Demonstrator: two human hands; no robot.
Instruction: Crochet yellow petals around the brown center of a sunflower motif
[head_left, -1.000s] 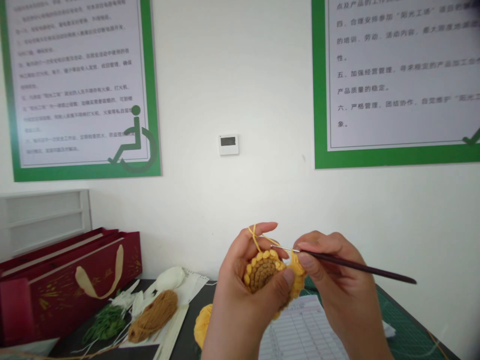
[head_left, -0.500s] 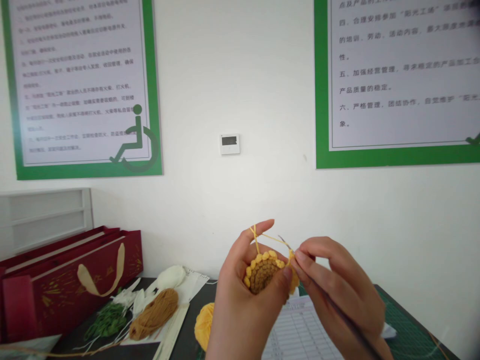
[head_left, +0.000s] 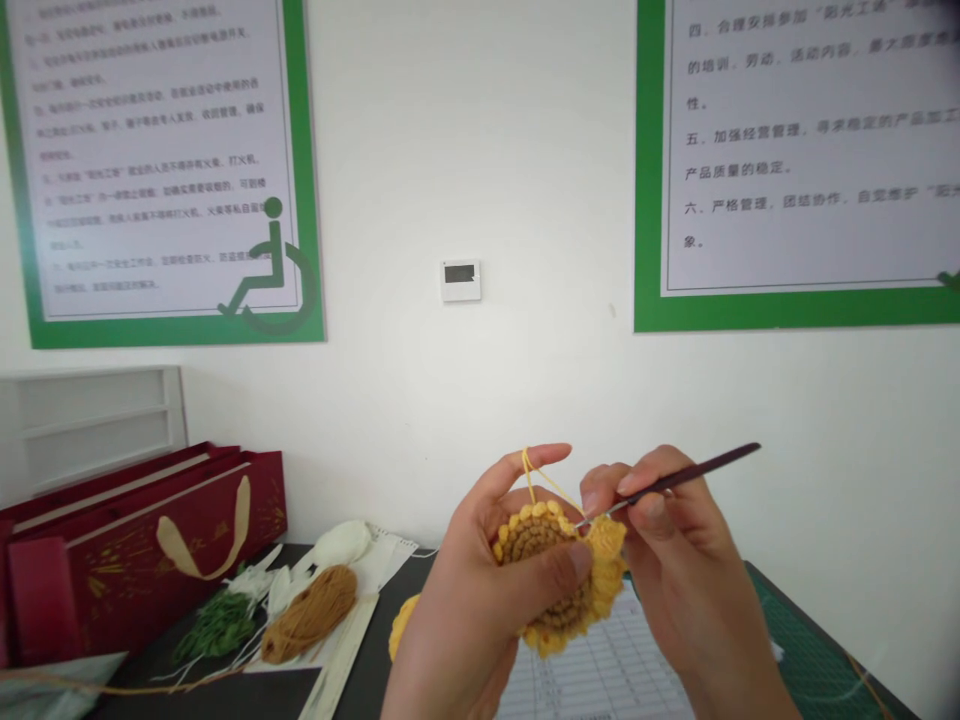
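Observation:
Pinched in my left hand (head_left: 480,580) is a round crochet piece (head_left: 536,540) with a brown centre and a yellow petal edge. My left thumb lies across its front. Yellow yarn (head_left: 559,483) loops over my raised left index finger and runs down to the edge. My right hand (head_left: 675,540) grips a dark-handled crochet hook (head_left: 697,472) between thumb and fingers. The handle points up to the right, and the thin metal tip meets the yellow edge by my left thumb. Behind my left wrist, a yellow yarn ball (head_left: 403,625) is partly hidden.
Left on the dark table are a brown yarn skein (head_left: 311,612), green yarn (head_left: 217,625) and white yarn (head_left: 341,545). Red gift bags (head_left: 150,560) stand farther left. A printed sheet (head_left: 592,660) lies below my hands, with a green cutting mat (head_left: 810,640) at right.
The hook has swung from handle-down to handle-up, its tip now at the petal edge. My right hand has turned with it. More of the crochet piece shows, slightly lower.

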